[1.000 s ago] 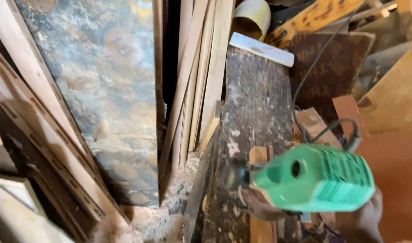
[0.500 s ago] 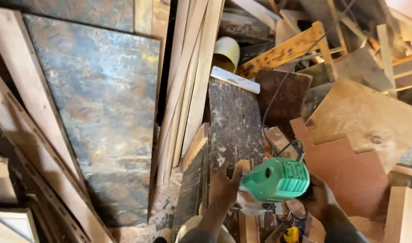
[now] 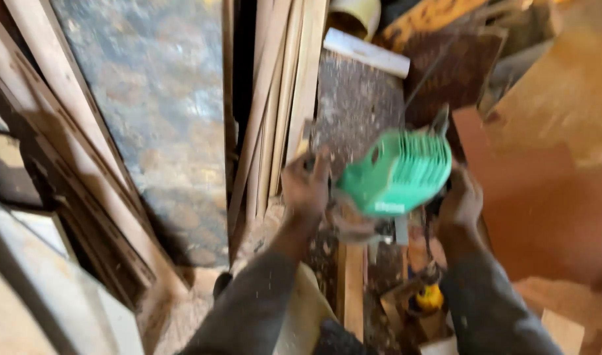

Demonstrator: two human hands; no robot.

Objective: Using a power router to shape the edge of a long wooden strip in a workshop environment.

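Both hands are on the green power tool [image 3: 396, 174], left hand [image 3: 305, 186] and right hand [image 3: 460, 200] curled tight around it over the narrow wood strip [image 3: 353, 289], though no cut shows through the blur.

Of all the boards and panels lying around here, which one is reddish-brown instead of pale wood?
The flat reddish-brown panel just right of the right hand. The leaning strips are pale.
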